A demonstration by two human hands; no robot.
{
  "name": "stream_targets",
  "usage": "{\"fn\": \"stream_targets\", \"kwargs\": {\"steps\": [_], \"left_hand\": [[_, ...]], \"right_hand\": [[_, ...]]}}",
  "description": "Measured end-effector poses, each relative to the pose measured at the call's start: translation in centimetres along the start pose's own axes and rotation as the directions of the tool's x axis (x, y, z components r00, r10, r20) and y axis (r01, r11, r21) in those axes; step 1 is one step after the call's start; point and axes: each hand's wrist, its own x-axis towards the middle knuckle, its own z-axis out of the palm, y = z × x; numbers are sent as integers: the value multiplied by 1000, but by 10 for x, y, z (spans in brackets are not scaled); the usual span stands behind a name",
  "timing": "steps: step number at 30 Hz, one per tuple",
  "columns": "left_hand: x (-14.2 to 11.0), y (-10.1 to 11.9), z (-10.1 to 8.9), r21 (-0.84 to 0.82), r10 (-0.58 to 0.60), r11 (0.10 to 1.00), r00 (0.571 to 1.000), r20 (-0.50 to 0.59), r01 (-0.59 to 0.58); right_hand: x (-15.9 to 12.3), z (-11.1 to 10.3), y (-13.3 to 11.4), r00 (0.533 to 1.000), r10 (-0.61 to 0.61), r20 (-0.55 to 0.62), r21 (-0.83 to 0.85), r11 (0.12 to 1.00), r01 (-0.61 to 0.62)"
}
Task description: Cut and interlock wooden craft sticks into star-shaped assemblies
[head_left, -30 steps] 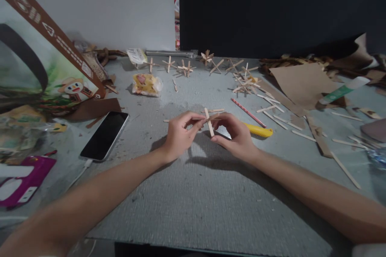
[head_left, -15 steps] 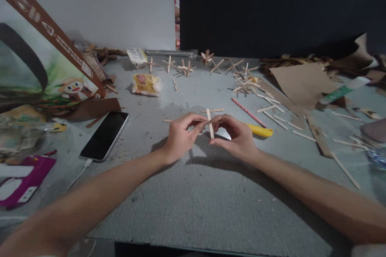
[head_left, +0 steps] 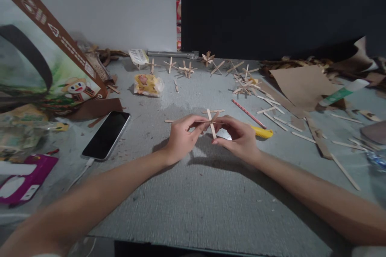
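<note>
Crossed wooden sticks point(head_left: 212, 125) sit between your two hands, above the middle of the table point(head_left: 193, 204), with one pale stick upright and leaning a little, and others crossing behind it. Your left hand point(head_left: 182, 138) has its grip closed on them from the left side, thumb and fingertips pinched together near the crossing. Your right hand point(head_left: 241, 138) has its grip closed on them from the right, the thumb at the lower end of the pale stick and the fingers curled near the crossing.

Just behind your hands, a flat stick point(head_left: 217, 111) lies on the table, and another stick point(head_left: 168, 121) pokes out beside your left hand. Beside your right hand you have a yellow handle point(head_left: 263, 132), partly hidden by the hand, with a red striped rod point(head_left: 249, 114) lying slantwise behind it. Loose sticks point(head_left: 275, 122) are scattered toward the right edge, near brown paper point(head_left: 303, 84) and a green and white tube point(head_left: 343, 92).

Along the back edge stand several stick stars point(head_left: 208, 58), with a yellow packet point(head_left: 147, 85) in front of those on the left. Toward the left edge you have a phone point(head_left: 106, 135) plugged into a white cable point(head_left: 79, 177), and a purple object point(head_left: 30, 180) near the front left corner.
</note>
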Motion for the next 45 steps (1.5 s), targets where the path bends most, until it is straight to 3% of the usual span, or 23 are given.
{"fn": "stream_targets", "kwargs": {"steps": [8, 14, 22, 24, 27, 29, 32, 35, 38, 42, 45], "left_hand": [[2, 0, -5, 101, 115, 988, 993, 3, -115], [6, 0, -7, 148, 188, 971, 982, 15, -188], [5, 0, -7, 49, 218, 974, 975, 39, -220], [4, 0, -4, 1, 160, 987, 987, 36, -160], [1, 2, 2, -157, -25, 987, 1000, -12, 23], [-2, 4, 6, -254, -162, 952, 986, 41, 167], [-5, 5, 11, -330, -351, 850, 909, 226, 410], [-4, 2, 14, -392, -441, 730, 824, 356, 560], [-1, -1, 16, -420, -431, 710, 821, 376, 565], [3, 5, 10, -269, -360, 851, 873, 328, 451], [5, 14, 6, -106, -377, 899, 875, 302, 424]], "right_hand": [[3, -2, -1, 999, 8, 42, -59, 998, -6], [6, -6, -6, 995, -81, 52, -112, 990, 86], [3, 2, -3, 999, 8, -35, -163, 987, -14], [3, 3, -2, 994, -58, -90, -188, 981, 40], [4, 3, -4, 973, -179, -146, -241, 960, 140], [5, 3, -7, 959, -237, -152, -277, 942, 189], [7, 3, -10, 950, -269, -157, -326, 922, 208], [8, 4, -11, 952, -268, -150, -373, 907, 196], [7, 5, -11, 952, -286, -107, -374, 899, 228], [5, 5, -12, 946, -312, -83, -359, 895, 264], [5, 6, -11, 936, -341, -85, -364, 885, 290]]}}
